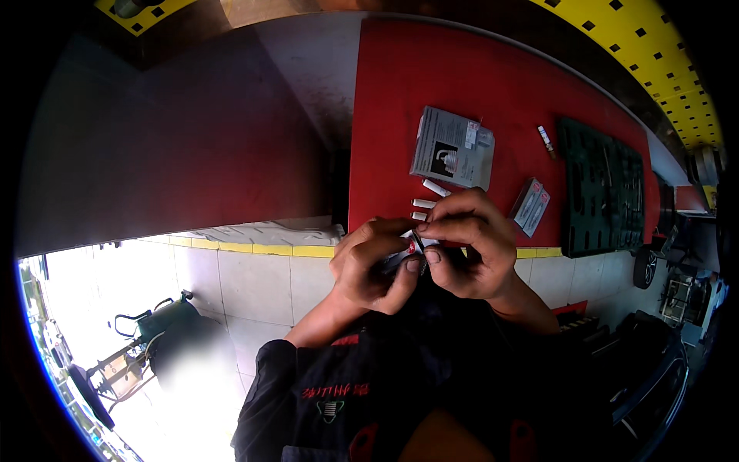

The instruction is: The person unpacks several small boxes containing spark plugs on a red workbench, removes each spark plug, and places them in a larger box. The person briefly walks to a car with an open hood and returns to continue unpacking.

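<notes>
White box: 1, in 2 hands; 3 white cylinders near.

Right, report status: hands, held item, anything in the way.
Left hand and right hand pinching small white-and-red item. Item partly hidden by the grip. White cylinders just beyond, on red tabletop, not blocking.

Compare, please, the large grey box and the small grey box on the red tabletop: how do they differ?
The large grey box is broad; the small grey box is narrow. The large one shows a dark square picture; the small one shows a red mark. The small one lies nearer the green tool tray. Both lie on the red tabletop.
</notes>
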